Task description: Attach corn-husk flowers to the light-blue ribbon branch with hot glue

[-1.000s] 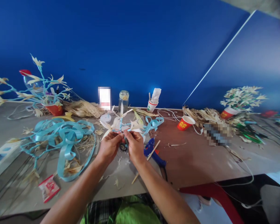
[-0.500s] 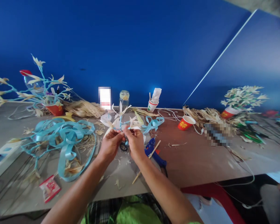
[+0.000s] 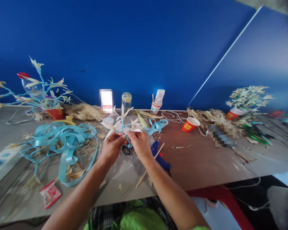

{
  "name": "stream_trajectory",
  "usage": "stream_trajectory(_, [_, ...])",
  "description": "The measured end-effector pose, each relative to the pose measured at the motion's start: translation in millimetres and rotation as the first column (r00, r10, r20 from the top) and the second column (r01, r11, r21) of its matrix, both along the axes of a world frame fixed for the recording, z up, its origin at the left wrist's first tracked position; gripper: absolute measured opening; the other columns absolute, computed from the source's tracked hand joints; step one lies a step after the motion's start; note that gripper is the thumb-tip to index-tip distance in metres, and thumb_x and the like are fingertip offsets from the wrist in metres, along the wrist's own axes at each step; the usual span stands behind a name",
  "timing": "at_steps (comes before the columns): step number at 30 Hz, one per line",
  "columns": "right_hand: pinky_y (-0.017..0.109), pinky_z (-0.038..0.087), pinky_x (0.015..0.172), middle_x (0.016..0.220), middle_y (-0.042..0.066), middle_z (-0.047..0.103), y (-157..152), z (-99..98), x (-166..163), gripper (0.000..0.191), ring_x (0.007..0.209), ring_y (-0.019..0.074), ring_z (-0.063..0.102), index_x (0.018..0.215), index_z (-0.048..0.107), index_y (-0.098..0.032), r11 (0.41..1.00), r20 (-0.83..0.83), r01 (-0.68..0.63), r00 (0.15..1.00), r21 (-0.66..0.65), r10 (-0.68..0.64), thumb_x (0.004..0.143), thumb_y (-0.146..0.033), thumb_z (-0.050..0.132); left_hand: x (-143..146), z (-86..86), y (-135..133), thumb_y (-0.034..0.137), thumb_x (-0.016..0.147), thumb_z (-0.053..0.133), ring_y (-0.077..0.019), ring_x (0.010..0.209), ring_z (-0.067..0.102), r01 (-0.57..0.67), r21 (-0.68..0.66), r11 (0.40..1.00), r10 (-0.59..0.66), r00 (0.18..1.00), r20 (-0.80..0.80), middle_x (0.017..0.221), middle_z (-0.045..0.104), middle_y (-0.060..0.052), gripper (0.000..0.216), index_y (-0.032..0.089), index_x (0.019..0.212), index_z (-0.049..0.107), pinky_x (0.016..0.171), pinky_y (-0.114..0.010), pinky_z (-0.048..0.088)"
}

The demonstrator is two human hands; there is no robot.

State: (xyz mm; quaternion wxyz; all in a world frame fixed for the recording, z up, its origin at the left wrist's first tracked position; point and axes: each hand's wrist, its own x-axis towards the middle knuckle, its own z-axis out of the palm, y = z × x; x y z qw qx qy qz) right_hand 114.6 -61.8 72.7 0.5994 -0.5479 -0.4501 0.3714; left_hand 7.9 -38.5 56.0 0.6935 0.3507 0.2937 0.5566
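Observation:
Before me is an artificial flower branch (image 3: 122, 123) with pale husk-like petals and a stem wrapped in light-blue ribbon. My left hand (image 3: 112, 145) pinches it low on the stem between thumb and fingers. Close beside it, my right hand (image 3: 141, 144) is closed too, thumb against fingers, at the stem's right side; what exactly lies in this pinch is partly hidden. A black ring-shaped thing (image 3: 126, 150) lies on the table below the hands. By my right wrist are a blue glue gun (image 3: 163, 162) and a thin wooden stick (image 3: 144, 175).
Loose blue ribbon (image 3: 69, 140) is heaped at left, near a red-white packet (image 3: 51, 194) and power strip (image 3: 6, 161). A finished-looking branch (image 3: 42, 86) stands in a red cup at back left. A red paper cup (image 3: 190, 124) and dried husks (image 3: 211, 118) are at right.
My hands have drawn slightly apart at the thumbs, and the flower branch stays between them. The whole view has shifted a little; the things on the table look unmoved.

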Motion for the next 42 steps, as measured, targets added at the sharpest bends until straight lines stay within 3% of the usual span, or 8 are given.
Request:
stream_trajectory(2, [0.021,0.032,0.044,0.042,-0.003,0.050,3.0,-3.8,0.2,0.033,0.043,0.0085,0.044,0.048,0.054,-0.016,0.999,-0.047,0.027,0.998,-0.033,-0.029,0.071,-0.039,0.060,-0.1,0.3,-0.2,0.018,0.053,0.080,-0.0073,0.048,0.055,-0.004,0.002,1.000,0.004,1.000,0.003,0.058,0.060,0.004,0.025,0.015,0.066,0.059,0.052,-0.021,0.043])
stream_trajectory(5, [0.021,0.032,0.045,0.043,-0.004,0.049,6.1,-8.2,-1.6,0.027,0.042,0.0073,0.042,0.051,0.058,-0.015,0.997,-0.260,0.017,0.965,-0.077,-0.037,0.067,-0.037,0.063,-0.7,-2.7,0.6,0.015,0.055,0.079,-0.0067,0.050,0.055,0.014,-0.005,1.000,-0.014,0.999,0.039,0.061,0.061,0.004,0.023,0.015,0.069,0.059,0.053,-0.020,0.043])
stream_trajectory(9, [0.021,0.034,0.045,0.046,-0.005,0.050,6.9,-9.8,-4.4,0.025,0.040,0.0068,0.045,0.053,0.058,-0.015,0.992,-0.541,-0.117,0.838,-0.054,0.070,0.063,-0.036,0.067,-0.7,-7.0,0.7,0.015,0.060,0.076,-0.0061,0.051,0.055,0.052,-0.028,0.998,-0.050,0.996,0.080,0.060,0.061,0.003,0.019,0.014,0.071,0.060,0.054,-0.018,0.043])
stream_trajectory(14, [0.022,0.039,0.049,0.050,-0.004,0.052,8.3,-11.8,-4.3,0.022,0.044,0.0084,0.050,0.058,0.058,-0.016,0.969,-0.661,-0.238,0.737,-0.058,0.142,0.061,-0.035,0.070,1.0,-3.4,-2.4,0.015,0.060,0.076,-0.0058,0.051,0.054,0.018,-0.007,1.000,-0.017,0.996,0.085,0.058,0.060,0.003,0.020,0.015,0.069,0.059,0.053,-0.018,0.042])
stream_trajectory(24, [0.022,0.038,0.051,0.057,-0.002,0.060,-5.7,-6.4,1.1,0.023,0.050,0.0103,0.050,0.075,0.065,-0.017,0.971,-0.561,-0.235,0.808,-0.031,0.178,0.058,-0.031,0.072,-9.1,-9.6,6.6,0.013,0.060,0.077,-0.0047,0.051,0.055,0.037,-0.027,0.999,-0.033,0.993,0.114,0.063,0.060,0.004,0.019,0.015,0.069,0.060,0.054,-0.017,0.044])
stream_trajectory(30, [0.022,0.041,0.056,0.058,-0.001,0.063,-1.1,-8.0,-2.8,0.026,0.055,0.0115,0.056,0.079,0.065,-0.016,0.958,-0.549,-0.287,0.799,0.007,0.243,0.058,-0.031,0.073,-11.8,-10.3,10.2,0.012,0.060,0.077,-0.0047,0.051,0.055,0.086,-0.058,0.995,-0.076,0.986,0.150,0.063,0.061,0.003,0.019,0.015,0.070,0.062,0.052,-0.016,0.045])
stream_trajectory(38, [0.025,0.046,0.058,0.065,-0.001,0.065,9.3,-9.8,-13.7,0.024,0.053,0.0105,0.055,0.078,0.066,-0.017,0.964,-0.638,-0.249,0.728,0.094,0.250,0.057,-0.025,0.074,-11.7,-9.0,11.8,0.012,0.057,0.079,-0.0035,0.049,0.054,0.102,-0.107,0.989,-0.081,0.980,0.182,0.062,0.061,0.004,0.021,0.015,0.069,0.061,0.052,-0.015,0.045])
stream_trajectory(42, [0.025,0.047,0.065,0.069,-0.001,0.065,9.5,-18.4,-16.5,0.021,0.061,0.0118,0.058,0.080,0.067,-0.017,0.972,-0.569,-0.197,0.789,0.125,0.233,0.061,-0.024,0.071,-9.3,-8.5,12.6,0.011,0.058,0.078,-0.0031,0.049,0.053,0.096,-0.114,0.989,-0.069,0.973,0.218,0.061,0.061,0.004,0.020,0.014,0.067,0.061,0.055,-0.016,0.047])
